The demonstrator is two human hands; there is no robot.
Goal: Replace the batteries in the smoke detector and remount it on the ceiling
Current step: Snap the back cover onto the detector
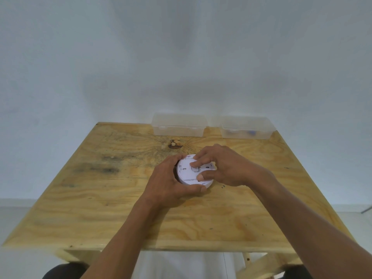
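White round smoke detector [191, 172] sits at frame centre on the wooden table [100, 198], back side up, tilted slightly toward the camera. Left hand [171, 182] wraps its left and lower rim, fingers curled around the edge, thumb along the near side, gripping it. Right hand [221, 168] comes over from the right, fingers bent onto the detector's back, fingertips and thumb pressing near the small central compartment; it covers the detector's right part, so that edge is hidden. Both forearms run up from the bottom of the frame.

Dark knot [175, 144] in the wood just above the detector, apart from it. Dark smudges on the table at middle left.

At the table's far edge, upper centre: clear plastic box [179, 124], lid closed, contents not discernible. Just right of it, second clear plastic box [247, 127], holding something bluish, too blurred to identify. Both boxes stand against a pale wall [181, 47], well apart from the hands.
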